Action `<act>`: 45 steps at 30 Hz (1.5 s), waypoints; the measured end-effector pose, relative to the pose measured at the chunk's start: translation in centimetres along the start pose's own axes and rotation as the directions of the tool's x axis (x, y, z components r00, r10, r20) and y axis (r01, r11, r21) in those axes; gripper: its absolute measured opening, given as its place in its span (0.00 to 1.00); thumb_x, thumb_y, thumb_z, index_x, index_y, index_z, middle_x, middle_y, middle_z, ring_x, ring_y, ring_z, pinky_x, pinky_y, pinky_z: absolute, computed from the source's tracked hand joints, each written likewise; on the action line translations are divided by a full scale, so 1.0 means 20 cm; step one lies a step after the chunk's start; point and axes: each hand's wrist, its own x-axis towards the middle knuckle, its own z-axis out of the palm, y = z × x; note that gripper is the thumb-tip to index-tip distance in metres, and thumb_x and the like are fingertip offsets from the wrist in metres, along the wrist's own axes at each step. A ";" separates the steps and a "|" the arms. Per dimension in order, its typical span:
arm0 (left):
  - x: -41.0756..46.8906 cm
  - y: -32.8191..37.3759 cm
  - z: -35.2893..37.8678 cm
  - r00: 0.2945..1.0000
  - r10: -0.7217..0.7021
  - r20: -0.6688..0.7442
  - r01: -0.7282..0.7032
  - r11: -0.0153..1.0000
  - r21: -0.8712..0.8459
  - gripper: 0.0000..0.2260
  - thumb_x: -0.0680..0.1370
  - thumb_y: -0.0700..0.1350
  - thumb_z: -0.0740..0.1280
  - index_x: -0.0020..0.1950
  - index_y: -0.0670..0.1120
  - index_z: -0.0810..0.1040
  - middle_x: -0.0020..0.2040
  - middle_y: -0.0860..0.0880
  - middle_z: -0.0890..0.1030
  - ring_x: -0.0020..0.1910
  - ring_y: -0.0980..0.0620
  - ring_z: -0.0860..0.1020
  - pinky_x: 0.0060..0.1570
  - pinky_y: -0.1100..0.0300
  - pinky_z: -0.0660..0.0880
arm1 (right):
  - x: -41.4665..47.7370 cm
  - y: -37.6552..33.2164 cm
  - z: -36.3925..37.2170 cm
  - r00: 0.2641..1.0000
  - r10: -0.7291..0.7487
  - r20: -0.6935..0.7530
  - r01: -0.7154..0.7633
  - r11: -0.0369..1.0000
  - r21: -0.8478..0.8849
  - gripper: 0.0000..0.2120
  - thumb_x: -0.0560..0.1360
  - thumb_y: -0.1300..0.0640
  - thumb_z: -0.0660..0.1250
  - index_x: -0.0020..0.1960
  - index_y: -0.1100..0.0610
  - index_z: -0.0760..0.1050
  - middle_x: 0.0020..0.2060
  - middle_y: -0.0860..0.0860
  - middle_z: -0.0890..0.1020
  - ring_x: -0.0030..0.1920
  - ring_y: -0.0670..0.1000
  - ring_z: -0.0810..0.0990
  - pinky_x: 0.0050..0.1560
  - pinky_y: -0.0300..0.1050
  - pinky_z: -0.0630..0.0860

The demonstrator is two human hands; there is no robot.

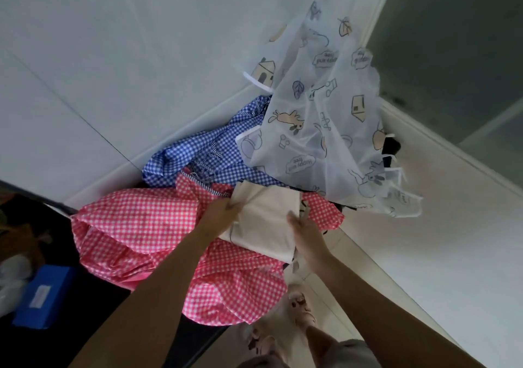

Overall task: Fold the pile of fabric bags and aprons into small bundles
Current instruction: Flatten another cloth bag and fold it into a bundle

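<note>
Progress early, by the look. Left grip [223, 215] and right grip [307, 230] each clamped on an edge of cream bag [266, 214], part folded, lying atop pink gingham apron [141, 226]. Behind, blue gingham apron [198, 163] and sheer printed apron [325, 112] heaped, unfolded. No finished bundles in view.
</note>
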 end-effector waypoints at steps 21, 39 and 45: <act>-0.19 -0.18 0.16 0.841 0.532 0.098 -0.510 0.719 0.472 0.23 0.77 0.47 0.55 0.71 0.43 0.70 0.72 0.47 0.69 0.74 0.48 0.62 0.75 0.54 0.46 | -0.02 0.17 -0.11 0.654 -0.700 0.287 0.726 0.473 -0.499 0.24 0.70 0.41 0.69 0.57 0.57 0.73 0.57 0.53 0.76 0.58 0.51 0.74 0.60 0.44 0.73; -0.03 0.09 -0.11 0.979 0.178 0.100 -0.195 0.961 0.198 0.06 0.75 0.49 0.70 0.42 0.48 0.77 0.35 0.56 0.77 0.34 0.60 0.74 0.32 0.71 0.65 | 0.03 0.09 -0.22 0.887 -0.398 0.233 0.449 0.862 -0.234 0.10 0.79 0.56 0.64 0.58 0.56 0.77 0.29 0.47 0.74 0.25 0.42 0.69 0.27 0.33 0.62; 0.06 0.06 -0.02 0.997 -0.025 -0.075 0.034 0.991 0.128 0.14 0.76 0.55 0.68 0.44 0.44 0.75 0.37 0.53 0.74 0.40 0.51 0.74 0.36 0.64 0.65 | 0.15 0.01 -0.24 0.975 -0.183 0.129 0.206 0.959 -0.196 0.12 0.78 0.58 0.64 0.36 0.54 0.74 0.19 0.44 0.66 0.19 0.41 0.63 0.25 0.35 0.60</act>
